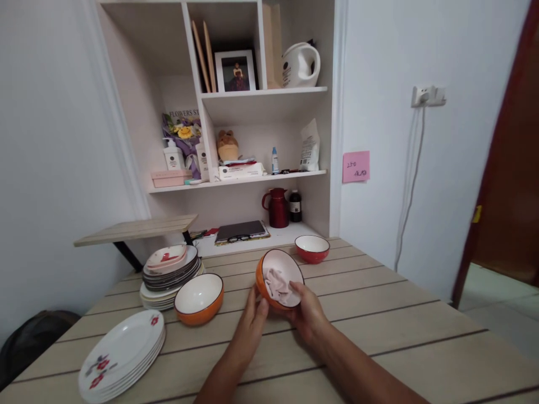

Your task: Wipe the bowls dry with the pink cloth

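Both my hands hold an orange bowl (261, 279) with a white inside and a dark rim, tilted toward me above the wooden table. A crumpled pale pink cloth (277, 285) lies inside it. My left hand (254, 314) grips the bowl's lower left side. My right hand (309, 311) is closed on the right rim, its thumb inside near the cloth and the other fingers partly hidden beneath. Left of my hands stands another orange bowl (199, 315), upright. Behind and to the right is a red bowl (312, 255), also upright.
A stack of white flowered oval plates (126, 342) lies at the front left of the table (379, 342). Behind it rises a mixed stack of plates (172, 276) topped by small pink dishes (166, 256). At the back are a laptop (240, 230) and a red jug (278, 209).
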### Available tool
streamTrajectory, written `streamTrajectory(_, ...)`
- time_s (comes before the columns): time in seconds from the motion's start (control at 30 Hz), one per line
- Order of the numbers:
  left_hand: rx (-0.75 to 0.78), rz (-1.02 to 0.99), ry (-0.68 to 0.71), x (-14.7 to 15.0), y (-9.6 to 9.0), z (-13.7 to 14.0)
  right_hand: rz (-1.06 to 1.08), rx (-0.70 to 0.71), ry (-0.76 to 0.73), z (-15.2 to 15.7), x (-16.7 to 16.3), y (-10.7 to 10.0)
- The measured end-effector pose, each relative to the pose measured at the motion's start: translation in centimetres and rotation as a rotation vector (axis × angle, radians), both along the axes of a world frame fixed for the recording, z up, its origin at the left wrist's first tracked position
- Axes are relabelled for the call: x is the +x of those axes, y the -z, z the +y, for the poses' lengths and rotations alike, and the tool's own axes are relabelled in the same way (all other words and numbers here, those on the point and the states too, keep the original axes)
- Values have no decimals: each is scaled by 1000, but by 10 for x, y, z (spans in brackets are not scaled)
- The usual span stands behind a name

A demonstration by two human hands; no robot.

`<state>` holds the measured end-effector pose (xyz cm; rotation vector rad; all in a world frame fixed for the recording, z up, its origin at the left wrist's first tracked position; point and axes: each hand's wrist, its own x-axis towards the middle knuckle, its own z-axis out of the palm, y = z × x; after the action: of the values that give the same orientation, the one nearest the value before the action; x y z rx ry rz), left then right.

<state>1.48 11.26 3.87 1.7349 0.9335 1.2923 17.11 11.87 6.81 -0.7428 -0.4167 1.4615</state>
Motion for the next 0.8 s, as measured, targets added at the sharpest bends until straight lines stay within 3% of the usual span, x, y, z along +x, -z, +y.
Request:
streamTrajectory(0.23,-14,-64,28,1,6,5,-118,-21,-41,-9,-4,-5)
streamTrajectory(0.47,-72,-243,8,1,-18,-12,-293,45,-170,-15,-5,-10)
streamTrajectory(0.8,-224,-418,204,-3,-41,-29,-509,56,-206,-19,-5,-14)
